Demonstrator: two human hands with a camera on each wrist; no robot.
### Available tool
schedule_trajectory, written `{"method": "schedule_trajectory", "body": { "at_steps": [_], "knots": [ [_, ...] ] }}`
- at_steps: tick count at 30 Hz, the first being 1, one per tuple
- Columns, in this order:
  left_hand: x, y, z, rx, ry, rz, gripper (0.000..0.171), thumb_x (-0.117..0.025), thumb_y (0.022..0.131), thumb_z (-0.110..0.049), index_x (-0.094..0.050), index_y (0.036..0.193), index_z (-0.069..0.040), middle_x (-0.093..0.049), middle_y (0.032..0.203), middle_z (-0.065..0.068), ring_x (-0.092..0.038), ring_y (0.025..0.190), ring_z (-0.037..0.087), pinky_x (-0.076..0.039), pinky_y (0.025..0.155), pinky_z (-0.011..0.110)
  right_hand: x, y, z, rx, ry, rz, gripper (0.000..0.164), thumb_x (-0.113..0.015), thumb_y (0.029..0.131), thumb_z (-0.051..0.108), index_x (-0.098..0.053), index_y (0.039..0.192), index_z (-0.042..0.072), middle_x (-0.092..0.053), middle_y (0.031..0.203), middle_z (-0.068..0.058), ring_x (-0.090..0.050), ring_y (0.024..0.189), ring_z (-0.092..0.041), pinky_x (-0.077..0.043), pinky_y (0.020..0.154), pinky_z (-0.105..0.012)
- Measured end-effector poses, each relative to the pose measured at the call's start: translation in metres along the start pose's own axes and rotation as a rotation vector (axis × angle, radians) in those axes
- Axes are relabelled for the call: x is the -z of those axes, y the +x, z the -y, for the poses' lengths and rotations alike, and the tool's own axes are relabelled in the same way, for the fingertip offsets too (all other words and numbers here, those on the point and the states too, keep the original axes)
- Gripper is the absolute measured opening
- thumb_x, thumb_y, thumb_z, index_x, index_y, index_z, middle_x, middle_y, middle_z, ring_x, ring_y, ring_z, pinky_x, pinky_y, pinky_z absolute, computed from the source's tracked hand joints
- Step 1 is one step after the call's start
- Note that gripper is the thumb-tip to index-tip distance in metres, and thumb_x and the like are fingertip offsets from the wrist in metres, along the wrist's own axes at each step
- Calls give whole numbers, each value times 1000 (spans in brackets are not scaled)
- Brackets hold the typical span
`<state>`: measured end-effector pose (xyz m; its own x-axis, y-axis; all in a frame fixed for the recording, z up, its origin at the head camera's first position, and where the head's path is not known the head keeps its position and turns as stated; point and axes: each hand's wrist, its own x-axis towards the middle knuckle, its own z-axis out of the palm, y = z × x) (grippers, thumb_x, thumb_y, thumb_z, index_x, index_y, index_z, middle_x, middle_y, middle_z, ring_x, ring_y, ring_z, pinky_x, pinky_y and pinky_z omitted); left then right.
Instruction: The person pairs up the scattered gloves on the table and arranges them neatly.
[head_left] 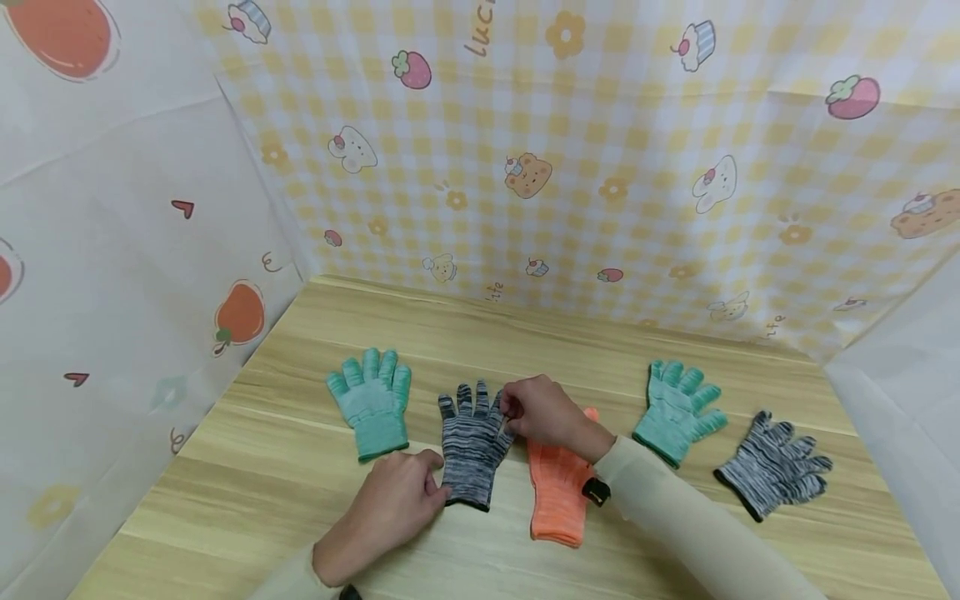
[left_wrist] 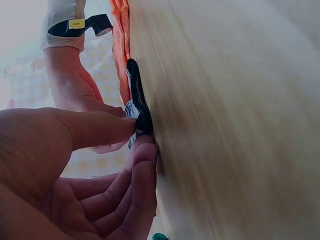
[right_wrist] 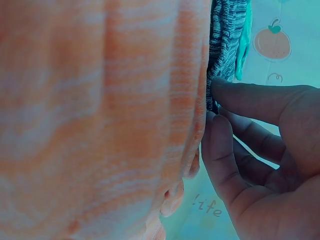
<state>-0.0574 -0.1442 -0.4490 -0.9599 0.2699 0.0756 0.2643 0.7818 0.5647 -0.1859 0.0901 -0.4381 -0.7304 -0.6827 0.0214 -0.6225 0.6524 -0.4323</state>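
A grey-and-black knit glove point(head_left: 472, 446) lies flat on the table, fingers toward the back wall. My left hand point(head_left: 401, 496) pinches its cuff at the lower left corner; in the left wrist view, thumb and forefinger meet on the dark cuff edge point(left_wrist: 144, 122). With thumb and fingertips my right hand point(head_left: 546, 410) pinches the same glove at its right-side finger, which the right wrist view shows as dark knit point(right_wrist: 225, 45) between them. Beneath the right forearm lies an orange glove point(head_left: 557, 500), its upper part partly hidden by hand and wrist.
A mint-green glove point(head_left: 375, 408) lies to the left. Another green glove point(head_left: 675, 412) and a second grey-and-black glove point(head_left: 776, 467) lie on the right. The wooden table point(head_left: 247, 500) meets a checked cloth wall point(head_left: 465, 225) behind and white cloth at both sides.
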Motion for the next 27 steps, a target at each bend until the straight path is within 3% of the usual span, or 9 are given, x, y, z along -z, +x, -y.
{"method": "schedule_trajectory", "body": {
  "at_steps": [18,27],
  "knots": [
    [0,5,-1,37,5,35,32,-80,80,-19,-70,103,0,-55,62,-16,-51,53,-4,-45,51,22,1,-2,-3,-3,14,-32,19,-82,79,14,-64,84,13,-57,71,10,-53,62,-3,-48,63,-27],
    [4,6,-1,37,-17,25,31,-78,81,-23,-70,101,0,-56,61,-15,-50,51,-4,-43,47,20,16,-12,-10,-53,60,-122,10,-76,85,18,-66,84,20,-62,76,13,-57,67,-1,-49,62,-25]
  ]
}}
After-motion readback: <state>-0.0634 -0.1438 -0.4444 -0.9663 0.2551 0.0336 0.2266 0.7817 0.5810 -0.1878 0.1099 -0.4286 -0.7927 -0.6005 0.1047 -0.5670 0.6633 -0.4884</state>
